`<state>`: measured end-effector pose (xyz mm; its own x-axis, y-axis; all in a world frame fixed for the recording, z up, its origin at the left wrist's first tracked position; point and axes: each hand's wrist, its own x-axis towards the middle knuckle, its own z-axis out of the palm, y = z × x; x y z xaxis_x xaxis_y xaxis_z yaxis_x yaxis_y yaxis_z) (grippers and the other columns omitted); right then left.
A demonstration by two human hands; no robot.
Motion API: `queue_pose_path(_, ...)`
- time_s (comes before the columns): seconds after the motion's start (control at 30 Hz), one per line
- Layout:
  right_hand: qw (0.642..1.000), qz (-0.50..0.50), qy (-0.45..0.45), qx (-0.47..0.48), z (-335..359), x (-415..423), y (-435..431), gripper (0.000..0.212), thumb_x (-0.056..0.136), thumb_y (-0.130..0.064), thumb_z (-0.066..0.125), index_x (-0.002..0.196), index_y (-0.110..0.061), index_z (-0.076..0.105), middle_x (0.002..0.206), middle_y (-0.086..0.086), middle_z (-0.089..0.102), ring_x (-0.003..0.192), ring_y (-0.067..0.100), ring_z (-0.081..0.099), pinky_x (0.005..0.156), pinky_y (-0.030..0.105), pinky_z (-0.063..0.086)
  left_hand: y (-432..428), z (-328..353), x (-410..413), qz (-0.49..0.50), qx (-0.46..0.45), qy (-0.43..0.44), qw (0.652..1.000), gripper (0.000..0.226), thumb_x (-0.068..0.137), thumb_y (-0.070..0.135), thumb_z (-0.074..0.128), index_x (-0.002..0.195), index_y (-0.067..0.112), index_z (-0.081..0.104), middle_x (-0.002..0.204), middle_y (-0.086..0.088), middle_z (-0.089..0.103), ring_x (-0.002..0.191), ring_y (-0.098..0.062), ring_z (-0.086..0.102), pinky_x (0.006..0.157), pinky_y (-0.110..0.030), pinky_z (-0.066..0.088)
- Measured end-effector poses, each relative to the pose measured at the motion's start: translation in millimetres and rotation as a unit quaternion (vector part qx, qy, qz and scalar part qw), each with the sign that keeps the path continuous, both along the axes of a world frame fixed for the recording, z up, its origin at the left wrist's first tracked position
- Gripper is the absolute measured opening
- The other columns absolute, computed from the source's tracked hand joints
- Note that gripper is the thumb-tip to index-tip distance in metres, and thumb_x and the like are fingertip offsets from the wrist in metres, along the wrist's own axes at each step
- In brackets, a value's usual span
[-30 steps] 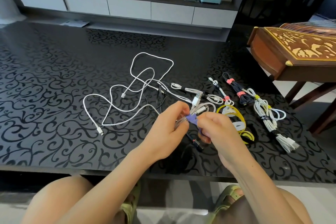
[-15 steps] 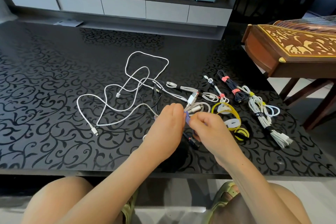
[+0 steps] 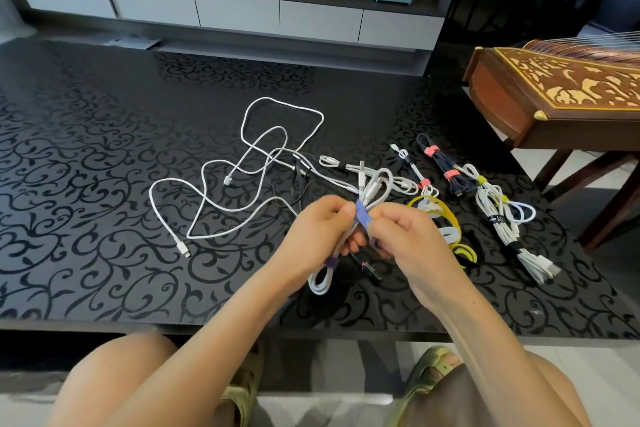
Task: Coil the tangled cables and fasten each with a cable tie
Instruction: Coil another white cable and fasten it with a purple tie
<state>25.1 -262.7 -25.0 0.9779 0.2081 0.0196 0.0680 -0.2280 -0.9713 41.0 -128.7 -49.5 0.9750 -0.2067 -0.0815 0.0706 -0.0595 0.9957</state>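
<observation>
Pinching with both hands: left hand [image 3: 320, 232] is holding the coiled white cable [image 3: 372, 189] above the table [image 3: 86, 184], and right hand [image 3: 405, 236] is pressing the purple tie [image 3: 361, 213]. The tie is now banding the bundle, not just peeking between my fingers as it was a second ago. Fastening is nearly done; the tangled white cable [image 3: 227, 180] is waiting.

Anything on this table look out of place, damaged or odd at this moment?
Nothing damaged or spilled. The one untidy spot: the long white cable sprawls in loose loops mid-table, crossing a thin black cable, uncoiled and untied. The left hand grips a white bundle while the right hand pinches its purple tie.
</observation>
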Motion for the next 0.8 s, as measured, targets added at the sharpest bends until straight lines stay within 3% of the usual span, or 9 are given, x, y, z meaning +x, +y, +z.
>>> queue_pose_path(0.1, 0.998, 0.030, -0.003, 0.046, 5.0, -1.3, -3.1, 0.032, 0.079, 0.002, 0.047, 0.051, -0.012, 0.049, 0.056, 0.007, 0.058, 0.051, 0.009, 0.047, 0.050, 0.017, 0.034, 4.3, 2.9, -0.3, -0.080, -0.055, 0.039, 0.995, 0.042, 0.102, 0.022, 0.036, 0.068, 0.008, 0.055, 0.062, -0.005, 0.056, 0.056, -0.014, 0.050, 0.057, -0.023, 0.040)
queue_pose_path(0.2, 0.998, 0.032, -0.007, 0.049, 8.1, -1.3, -7.3, 0.040, 0.081, 0.001, 0.049, 0.046, -0.019, 0.052, 0.048, -0.005, 0.050, 0.050, 0.009, 0.039, 0.052, 0.019, 0.032, 7.3, 8.9, -2.3, -0.065, -0.100, 0.059, 0.991, 0.044, 0.101, 0.022, 0.038, 0.060, 0.012, 0.052, 0.058, -0.002, 0.050, 0.056, -0.015, 0.046, 0.055, -0.019, 0.039)
queue_pose_path(0.27, 0.999, 0.019, -0.013, 0.040, 8.6, 0.1, -12.0, 0.028, 0.078, -0.007, 0.054, 0.051, -0.014, 0.054, 0.047, 0.000, 0.045, 0.051, 0.014, 0.039, 0.052, 0.021, 0.033, 9.9, 9.9, -2.6, -0.047, -0.073, 0.067, 0.994, 0.041, 0.101, 0.027, 0.040, 0.063, 0.016, 0.053, 0.059, 0.002, 0.052, 0.058, -0.014, 0.052, 0.049, -0.017, 0.038)
queue_pose_path(0.33, 1.000, 0.016, -0.005, 0.017, 6.9, 2.8, -19.5, 0.025, 0.083, -0.002, 0.058, 0.059, -0.005, 0.060, 0.048, 0.006, 0.054, 0.054, 0.020, 0.045, 0.054, 0.025, 0.037, 13.7, 8.1, -2.7, -0.043, -0.041, 0.064, 0.996, 0.037, 0.100, 0.033, 0.043, 0.068, 0.018, 0.054, 0.061, 0.005, 0.054, 0.059, -0.013, 0.055, 0.049, -0.019, 0.035)
queue_pose_path(0.4, 1.000, 0.019, 0.018, -0.003, 5.3, 3.7, -25.3, 0.023, 0.089, 0.000, 0.054, 0.070, 0.001, 0.067, 0.059, 0.008, 0.067, 0.061, 0.024, 0.053, 0.060, 0.028, 0.044, 17.6, 6.9, -3.4, -0.044, -0.036, 0.048, 0.997, 0.032, 0.097, 0.037, 0.046, 0.073, 0.017, 0.055, 0.062, 0.005, 0.054, 0.058, -0.012, 0.052, 0.053, -0.023, 0.035)
queue_pose_path(0.5, 0.996, -0.007, 0.051, -0.068, 0.1, 7.0, -30.5, 0.028, 0.095, -0.018, 0.053, 0.080, -0.011, 0.074, 0.073, 0.000, 0.074, 0.083, 0.009, 0.066, 0.080, 0.016, 0.043, 20.3, 8.8, -7.3, -0.050, -0.008, 0.012, 0.999, 0.030, 0.100, 0.023, 0.046, 0.072, 0.017, 0.056, 0.062, 0.005, 0.052, 0.055, -0.008, 0.044, 0.053, -0.020, 0.033)
queue_pose_path(0.57, 0.994, -0.012, 0.063, -0.083, -1.8, 10.0, -31.2, 0.023, 0.093, -0.020, 0.057, 0.079, -0.016, 0.076, 0.075, -0.003, 0.075, 0.087, 0.003, 0.066, 0.086, 0.017, 0.041, 19.2, 10.8, -12.2, -0.071, 0.010, -0.015, 0.997, 0.029, 0.099, 0.016, 0.047, 0.072, 0.017, 0.058, 0.062, 0.005, 0.051, 0.055, -0.006, 0.043, 0.052, -0.016, 0.033)
queue_pose_path(0.67, 0.996, 0.012, 0.061, -0.071, -3.2, 12.5, -33.2, 0.017, 0.081, -0.007, 0.071, 0.068, -0.019, 0.074, 0.066, -0.008, 0.070, 0.069, 0.003, 0.065, 0.075, 0.017, 0.047, 19.1, 10.1, -20.1, -0.112, 0.060, -0.069, 0.990, 0.022, 0.097, 0.019, 0.052, 0.079, 0.011, 0.062, 0.063, 0.006, 0.052, 0.060, -0.009, 0.044, 0.058, -0.017, 0.035)
queue_pose_path(0.8, 0.997, 0.010, 0.080, -0.003, -4.0, 12.8, -34.7, 0.024, 0.077, 0.007, 0.069, 0.089, -0.014, 0.065, 0.062, -0.002, 0.068, 0.064, 0.009, 0.064, 0.060, 0.013, 0.047, 23.1, 9.0, -25.9, -0.114, 0.145, -0.132, 0.974, 0.018, 0.090, 0.034, 0.053, 0.083, 0.022, 0.066, 0.063, 0.014, 0.055, 0.061, -0.006, 0.047, 0.064, -0.025, 0.037)
